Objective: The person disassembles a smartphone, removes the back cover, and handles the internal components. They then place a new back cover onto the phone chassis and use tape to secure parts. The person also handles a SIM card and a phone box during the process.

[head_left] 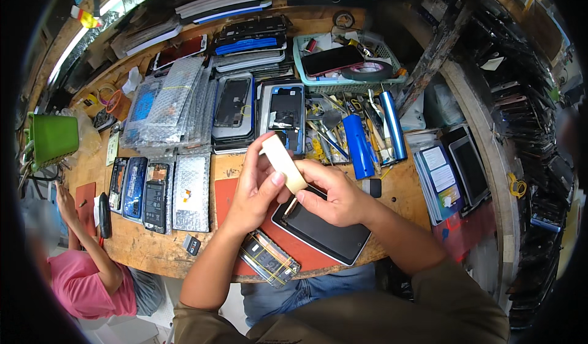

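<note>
A pale cream roll of tape (pixel 284 163), seen edge-on, is held up between both hands over the bench. My left hand (pixel 260 188) closes on its left side, thumb pressed to the rim. My right hand (pixel 335 194) pinches its lower end with thumb and fingers. Beneath the right hand lies a dark tablet (pixel 327 228) with a light frame, on a red-brown mat (pixel 228 194). Beside the tablet, below my left hand, an opened phone (pixel 269 259) is bound with yellow rubber bands.
Stacked device parts (pixel 282 114) and bubble-wrapped packs (pixel 174 99) fill the back. A blue cylinder (pixel 358 147) stands among tools, with a teal basket (pixel 306 87) behind. Opened phones (pixel 156 197) lie left. A person in pink (pixel 92 283) sits at far left. Boxes (pixel 438 179) lie right.
</note>
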Demonstrator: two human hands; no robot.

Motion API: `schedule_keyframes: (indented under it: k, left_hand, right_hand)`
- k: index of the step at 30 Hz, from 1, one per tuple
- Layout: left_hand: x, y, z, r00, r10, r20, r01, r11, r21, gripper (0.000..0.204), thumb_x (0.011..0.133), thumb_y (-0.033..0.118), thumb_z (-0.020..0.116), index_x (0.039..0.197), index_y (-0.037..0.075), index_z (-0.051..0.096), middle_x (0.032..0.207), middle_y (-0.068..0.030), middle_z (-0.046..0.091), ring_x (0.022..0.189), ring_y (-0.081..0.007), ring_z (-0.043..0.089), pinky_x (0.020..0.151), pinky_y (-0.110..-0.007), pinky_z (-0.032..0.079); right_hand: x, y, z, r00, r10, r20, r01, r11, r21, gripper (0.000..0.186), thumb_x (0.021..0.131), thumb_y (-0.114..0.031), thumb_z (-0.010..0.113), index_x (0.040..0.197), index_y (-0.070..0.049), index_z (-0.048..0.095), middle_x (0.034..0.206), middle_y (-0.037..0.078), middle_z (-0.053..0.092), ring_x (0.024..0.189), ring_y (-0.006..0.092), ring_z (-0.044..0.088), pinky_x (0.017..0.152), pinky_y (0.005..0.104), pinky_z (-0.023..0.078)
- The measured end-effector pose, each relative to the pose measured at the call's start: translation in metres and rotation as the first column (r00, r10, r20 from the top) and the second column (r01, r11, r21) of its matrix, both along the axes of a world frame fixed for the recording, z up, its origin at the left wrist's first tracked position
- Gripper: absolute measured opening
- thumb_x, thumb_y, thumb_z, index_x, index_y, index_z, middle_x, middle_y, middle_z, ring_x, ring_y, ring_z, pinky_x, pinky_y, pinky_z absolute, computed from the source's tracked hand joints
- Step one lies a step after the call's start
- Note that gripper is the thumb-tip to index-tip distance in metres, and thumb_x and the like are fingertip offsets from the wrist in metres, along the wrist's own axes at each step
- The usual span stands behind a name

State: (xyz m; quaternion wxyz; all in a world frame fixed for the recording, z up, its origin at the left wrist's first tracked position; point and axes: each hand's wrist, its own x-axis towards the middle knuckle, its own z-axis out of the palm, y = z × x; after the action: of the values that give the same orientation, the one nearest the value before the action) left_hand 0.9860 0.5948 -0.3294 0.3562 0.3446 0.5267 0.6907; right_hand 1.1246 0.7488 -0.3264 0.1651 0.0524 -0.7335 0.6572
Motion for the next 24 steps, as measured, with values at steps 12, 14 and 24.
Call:
schedule_keyframes:
  k: [12, 14, 24]
  left_hand:
    - [0.003, 0.001, 0.009, 0.209, 0.335, -0.919, -0.224, 0.931, 0.288, 0.034, 0.079, -0.004, 0.084, 0.112, -0.001, 0.075, 0.107, -0.0157, 0.076, 0.091, -0.0261, 0.077, 0.074, -0.033, 0.063]
    - [0.003, 0.002, 0.007, 0.207, 0.333, -0.920, -0.215, 0.933, 0.289, 0.033, 0.079, -0.004, 0.084, 0.111, -0.002, 0.075, 0.108, -0.0163, 0.076, 0.091, -0.0264, 0.077, 0.074, -0.033, 0.064]
    - [0.003, -0.002, 0.014, 0.161, 0.269, -0.950, -0.188, 0.953, 0.238, 0.031, 0.081, -0.004, 0.084, 0.111, -0.002, 0.076, 0.107, -0.0187, 0.076, 0.093, -0.0291, 0.078, 0.077, -0.035, 0.065]
  right_hand:
    - [0.001, 0.004, -0.003, 0.979, -0.190, -0.073, 0.203, 0.912, 0.355, 0.047, 0.096, -0.004, 0.064, 0.141, 0.007, 0.054, 0.109, 0.024, 0.070, 0.100, 0.0431, 0.066, 0.092, 0.0494, 0.050]
    - [0.002, 0.006, -0.005, 0.983, -0.176, -0.054, 0.183, 0.910, 0.373, 0.047, 0.095, -0.003, 0.064, 0.140, 0.007, 0.054, 0.107, 0.024, 0.070, 0.098, 0.0431, 0.066, 0.090, 0.0497, 0.050]
    - [0.005, 0.009, -0.002, 0.986, -0.149, -0.074, 0.166, 0.920, 0.356, 0.049, 0.093, 0.000, 0.064, 0.140, 0.008, 0.054, 0.107, 0.022, 0.071, 0.097, 0.0414, 0.067, 0.088, 0.0480, 0.051]
